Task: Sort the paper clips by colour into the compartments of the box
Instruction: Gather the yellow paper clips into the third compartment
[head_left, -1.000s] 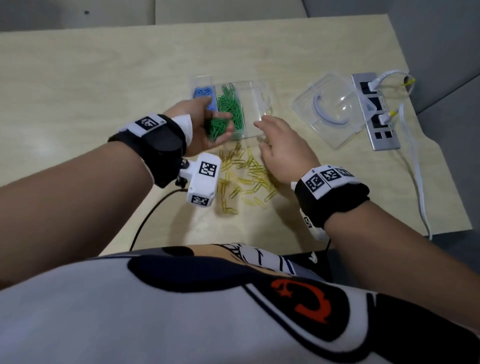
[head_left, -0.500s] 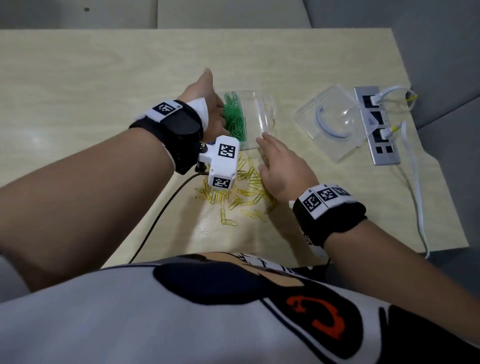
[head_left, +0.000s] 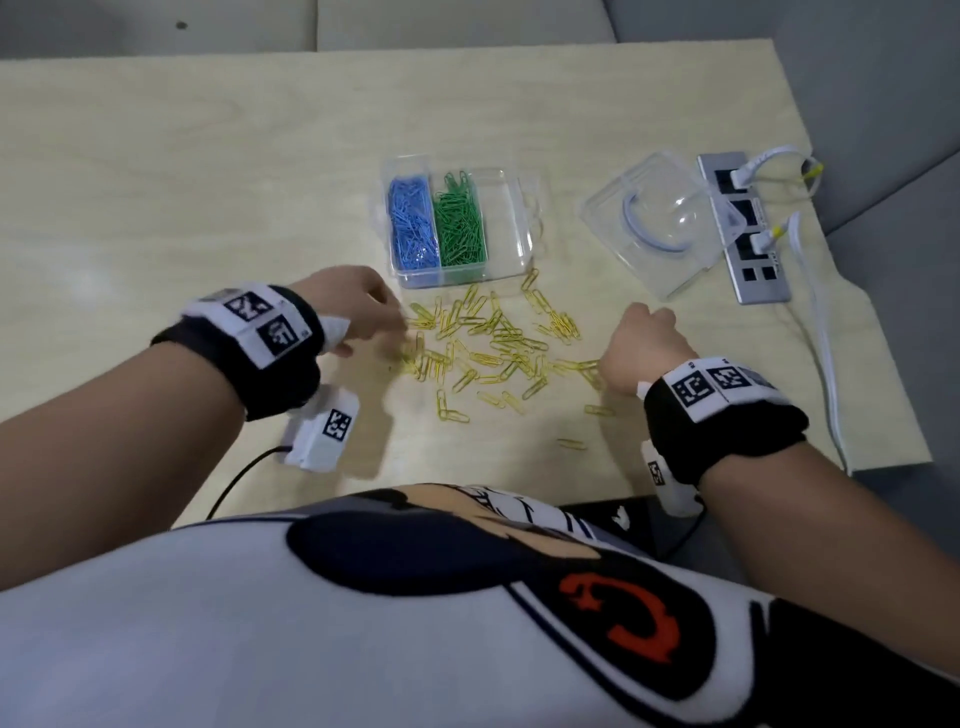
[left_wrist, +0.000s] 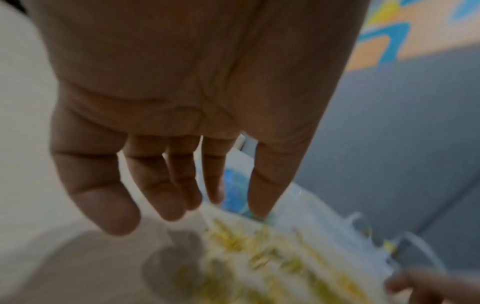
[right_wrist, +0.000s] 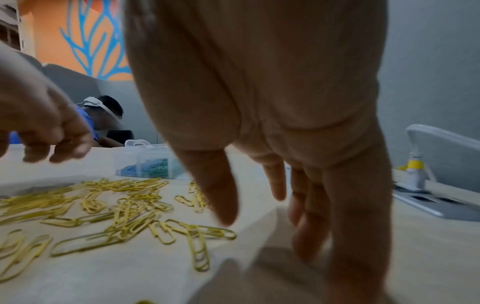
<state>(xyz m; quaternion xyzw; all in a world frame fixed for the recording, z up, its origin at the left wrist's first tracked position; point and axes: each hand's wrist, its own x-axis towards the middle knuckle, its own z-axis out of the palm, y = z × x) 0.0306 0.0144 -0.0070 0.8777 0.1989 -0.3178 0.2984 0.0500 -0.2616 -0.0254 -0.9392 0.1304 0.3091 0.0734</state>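
A clear plastic box stands on the table with blue clips in its left compartment, green clips in the middle one, and nothing in the right one. In front of it lies a loose heap of yellow clips, which also shows as yellow clips in the right wrist view. My left hand hovers at the heap's left edge, fingers relaxed and empty. My right hand sits at the heap's right edge, its fingers hanging straight down, holding nothing.
The box's clear lid lies to the right of the box. A grey power strip with white cables runs along the table's right edge. Another person sits beyond the far side.
My left hand has let go of the green clips over the box and drawn back to the heap's left side. My right hand has slid right, off the heap.
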